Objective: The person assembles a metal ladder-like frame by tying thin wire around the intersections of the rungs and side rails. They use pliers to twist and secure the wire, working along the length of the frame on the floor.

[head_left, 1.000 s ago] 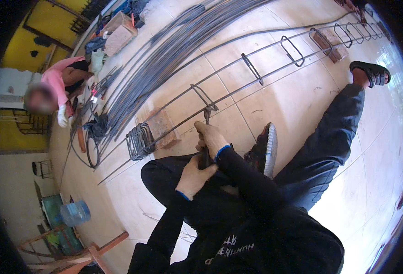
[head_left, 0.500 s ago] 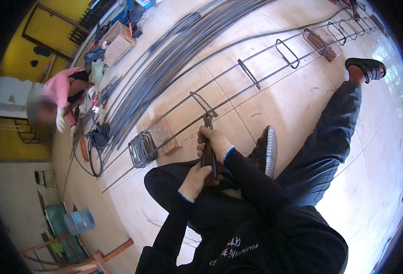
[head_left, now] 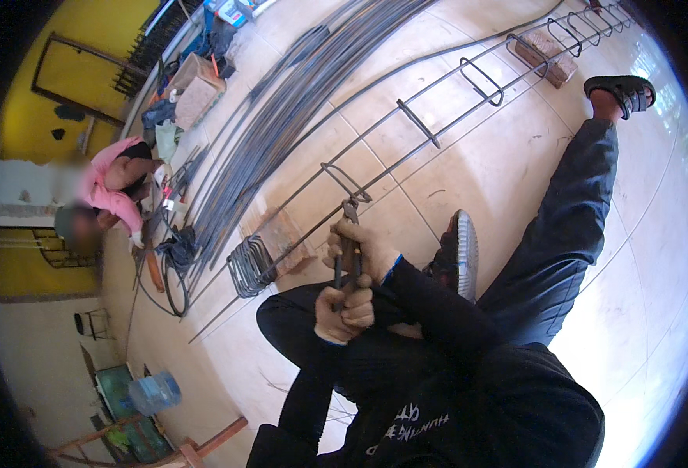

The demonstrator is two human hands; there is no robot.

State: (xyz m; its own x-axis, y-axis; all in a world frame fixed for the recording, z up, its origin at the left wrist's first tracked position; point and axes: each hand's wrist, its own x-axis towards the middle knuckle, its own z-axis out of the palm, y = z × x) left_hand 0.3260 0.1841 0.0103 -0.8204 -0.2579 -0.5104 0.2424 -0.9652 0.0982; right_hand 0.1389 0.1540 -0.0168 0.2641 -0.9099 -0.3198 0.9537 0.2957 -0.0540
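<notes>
Both of my hands wear pale gloves with blue cuffs and are closed on a pair of pincers [head_left: 350, 210]. My right hand [head_left: 369, 248] grips the handles just below the jaws. Lower down, my left hand [head_left: 345, 313] is wrapped round the handle ends. The jaws meet a long steel bar beside a bent stirrup [head_left: 344, 181]; any wire between them is too small to make out. More stirrups are spaced along the bars, among them a rectangular one [head_left: 482, 81]. A stack of stirrups [head_left: 251, 267] hangs bunched at the near left end.
Bricks [head_left: 545, 58] prop the bars at the far right, and another brick [head_left: 288, 248] lies by the stack. Long loose rebars [head_left: 297, 117] cover the floor beyond. A co-worker in pink [head_left: 118, 183] crouches at left. A water bottle [head_left: 155, 392] lies lower left.
My left hand has shifted to wrap round the handle ends, which now stand slightly apart. The jaws stay at the same stirrup. The co-worker's arm has moved toward the floor.
</notes>
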